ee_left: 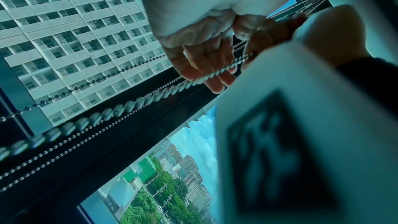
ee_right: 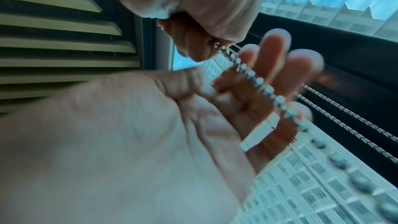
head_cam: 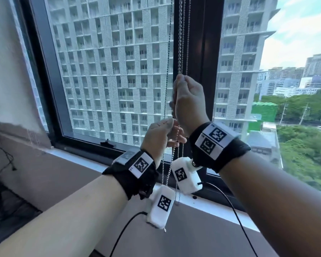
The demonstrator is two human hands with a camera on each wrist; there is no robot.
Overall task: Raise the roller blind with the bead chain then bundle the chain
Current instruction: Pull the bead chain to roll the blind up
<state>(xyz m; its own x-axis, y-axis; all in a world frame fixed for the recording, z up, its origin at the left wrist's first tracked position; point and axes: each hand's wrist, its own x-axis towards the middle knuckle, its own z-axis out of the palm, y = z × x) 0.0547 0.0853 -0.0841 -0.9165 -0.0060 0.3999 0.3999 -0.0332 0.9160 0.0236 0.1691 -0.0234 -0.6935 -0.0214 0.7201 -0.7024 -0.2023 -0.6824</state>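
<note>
Bead chain (head_cam: 181, 52) hanging in front of the dark window mullion (head_cam: 202, 52), gripped by both hands

Right hand (head_cam: 188, 101) higher up against the mullion, fingers curled tight round the chain; left hand (head_cam: 160, 134) just below it, thumb and curled fingers pinching the same strand. Loose chain ends dangling beneath the left hand, down past the white wrist cameras (head_cam: 185, 175) toward the sill (head_cam: 220, 210) at the mullion's foot. More thin chains running parallel just beside the held one, one darker strand (head_cam: 168, 71) left of the mullion across the glass. Black cables (head_cam: 230, 204) trailing over the sill. Pale apartment block (head_cam: 119, 71) behind the glass left of the mullion, trees and towers to its right
</note>
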